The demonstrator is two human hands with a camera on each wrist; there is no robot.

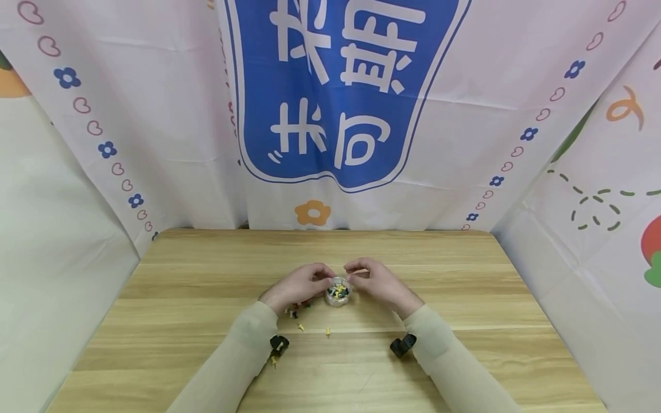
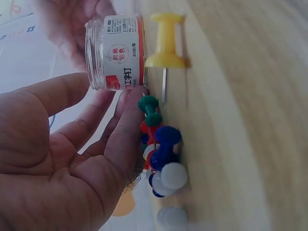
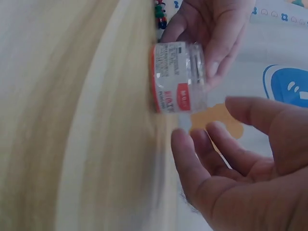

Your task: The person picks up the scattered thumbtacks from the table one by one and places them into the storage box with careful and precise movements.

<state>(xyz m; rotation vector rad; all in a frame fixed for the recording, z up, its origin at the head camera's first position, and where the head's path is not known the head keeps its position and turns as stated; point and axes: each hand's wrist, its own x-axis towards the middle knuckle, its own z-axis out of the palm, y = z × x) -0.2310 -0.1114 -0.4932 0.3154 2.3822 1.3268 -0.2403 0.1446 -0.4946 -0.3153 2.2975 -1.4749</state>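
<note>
One jar [image 2: 96,55], “工字钉” label [image 2: 126,54]

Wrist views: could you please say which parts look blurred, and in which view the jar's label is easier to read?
Left wrist view: the jar has the easier label, with fairly clear print, while the tabletop looks soft; right wrist view: the label's print is smeared, and the tabletop blurs into soft streaks.
</note>
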